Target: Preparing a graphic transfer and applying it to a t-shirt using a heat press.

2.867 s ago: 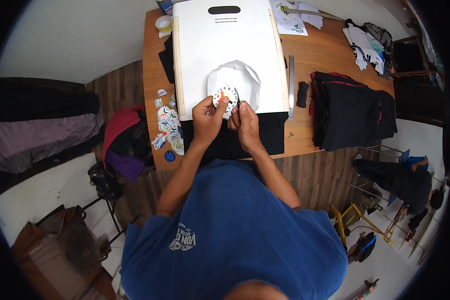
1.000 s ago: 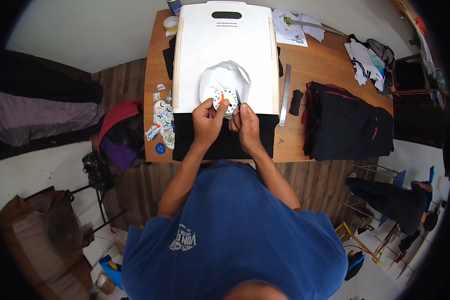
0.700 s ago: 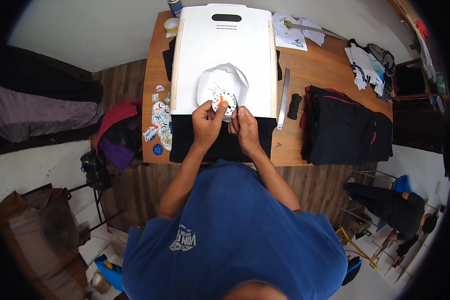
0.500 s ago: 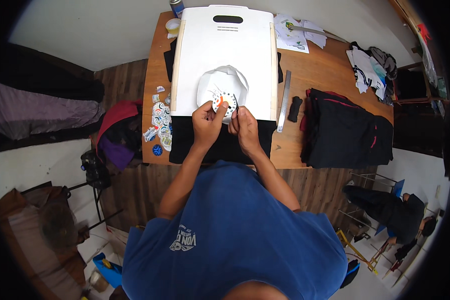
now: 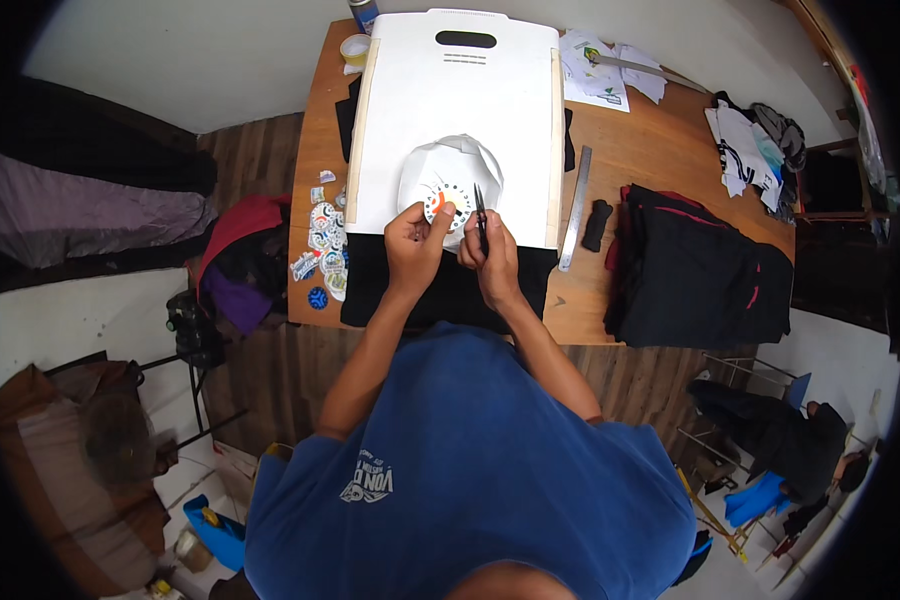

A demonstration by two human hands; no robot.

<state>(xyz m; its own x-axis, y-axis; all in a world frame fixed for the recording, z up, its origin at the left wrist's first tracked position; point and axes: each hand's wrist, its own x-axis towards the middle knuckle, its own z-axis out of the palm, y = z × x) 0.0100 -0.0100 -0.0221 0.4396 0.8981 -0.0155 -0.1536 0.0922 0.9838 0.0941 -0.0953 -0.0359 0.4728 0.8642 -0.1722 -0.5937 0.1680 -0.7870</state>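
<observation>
The left forearm (image 5: 372,342) angles toward 1 o'clock, the right forearm (image 5: 550,350) toward 11 o'clock; the left hand (image 5: 415,248) pinches with thumb (image 5: 444,219) uppermost, while the right hand (image 5: 493,258), just beside it at 3 o'clock, curls its fingers (image 5: 473,253).

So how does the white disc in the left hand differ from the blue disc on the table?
The white disc is pinched in the left hand; the blue disc lies on the table. The white disc also looks larger than the blue disc. Both are round.
</observation>
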